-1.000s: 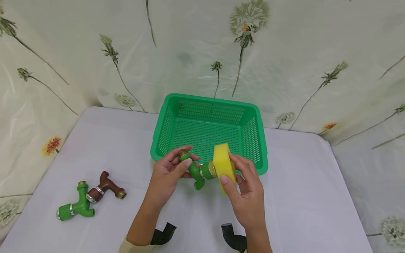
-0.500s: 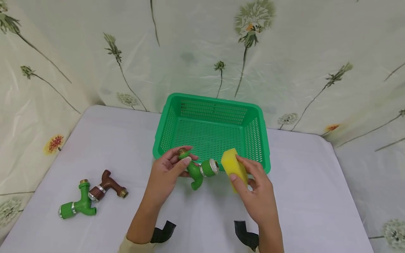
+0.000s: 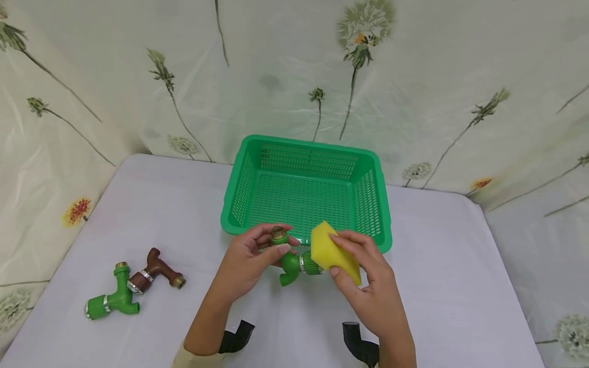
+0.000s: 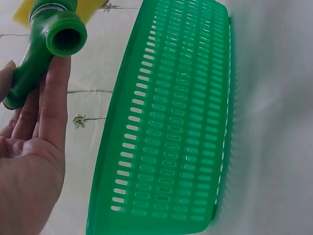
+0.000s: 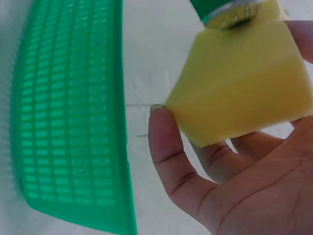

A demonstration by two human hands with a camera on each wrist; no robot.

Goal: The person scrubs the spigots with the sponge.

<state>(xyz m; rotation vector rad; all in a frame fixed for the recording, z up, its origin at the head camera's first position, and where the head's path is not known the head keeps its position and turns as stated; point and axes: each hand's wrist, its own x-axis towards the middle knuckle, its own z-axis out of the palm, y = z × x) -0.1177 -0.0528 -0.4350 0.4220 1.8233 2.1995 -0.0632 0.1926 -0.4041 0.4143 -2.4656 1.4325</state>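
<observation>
My left hand (image 3: 248,266) holds a green water tap (image 3: 291,266) between thumb and fingers, its brass threaded end up and its ribbed knob toward the right. In the left wrist view the tap's round spout opening (image 4: 67,41) faces the camera. A yellow sponge (image 3: 332,253) is pinched by my right hand (image 3: 375,281), thumb on the near side. The sponge lies against the knob's silver end (image 5: 232,14) in the right wrist view and covers part of it in the head view. Both hands are above the table, just in front of the basket's near rim.
A green perforated basket (image 3: 384,204) stands at the back middle. On the left of the white-covered table (image 3: 451,286) lie another green tap (image 3: 120,294) and a brown tap (image 3: 154,267), close together. A flower-printed sheet (image 3: 276,76) hangs behind.
The sponge came off the knob's end toward the right, then returned against it, now tilted differently. The left hand and tap have shifted slightly right and nearer.
</observation>
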